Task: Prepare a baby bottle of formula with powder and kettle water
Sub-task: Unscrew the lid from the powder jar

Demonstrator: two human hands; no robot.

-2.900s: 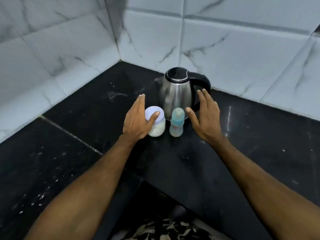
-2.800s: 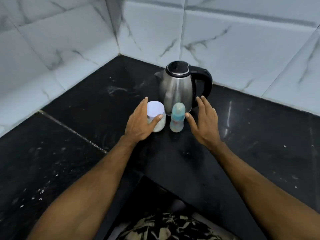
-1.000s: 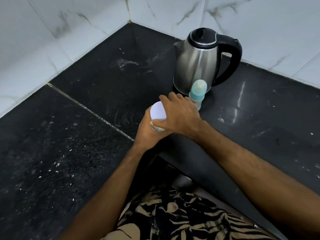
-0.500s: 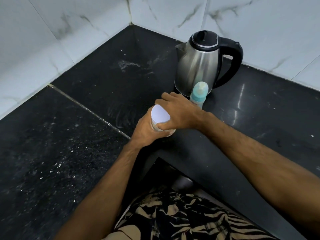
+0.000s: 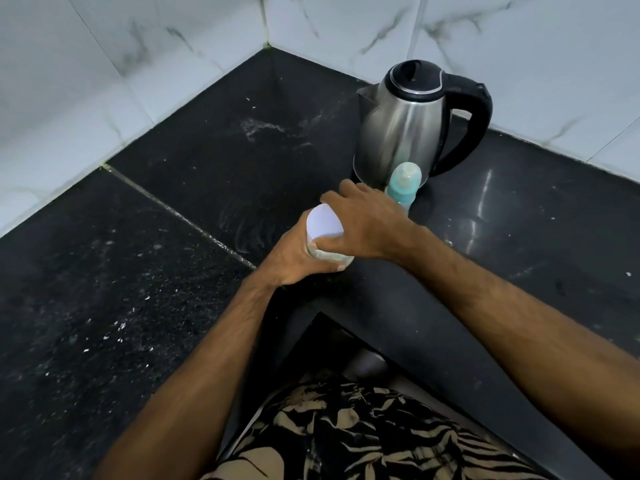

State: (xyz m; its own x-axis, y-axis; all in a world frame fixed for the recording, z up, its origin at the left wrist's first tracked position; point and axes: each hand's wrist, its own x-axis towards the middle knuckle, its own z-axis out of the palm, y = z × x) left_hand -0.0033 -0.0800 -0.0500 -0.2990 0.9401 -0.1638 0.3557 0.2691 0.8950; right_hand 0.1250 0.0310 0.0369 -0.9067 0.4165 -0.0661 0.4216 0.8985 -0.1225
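A small clear jar of white powder with a pale lilac lid (image 5: 323, 223) is at the counter's inner corner edge, tilted toward me. My left hand (image 5: 294, 259) grips the jar's body from below and behind. My right hand (image 5: 363, 223) curls over the lid, thumb and fingers round its rim. A teal baby bottle (image 5: 403, 185) with its cap on stands just behind my right hand. Behind it stands a steel kettle (image 5: 401, 126) with a black lid and handle, lid closed.
The black stone counter (image 5: 207, 188) wraps in an L around me, dusted with white specks on the left. White marble-tile walls (image 5: 138, 64) close the corner behind. My patterned clothing shows below the counter edge.
Both hands have closed on the powder jar, drawn from beside the bottle toward the counter edge. In the last half second they barely moved; the right hand shifted slightly on the lid.
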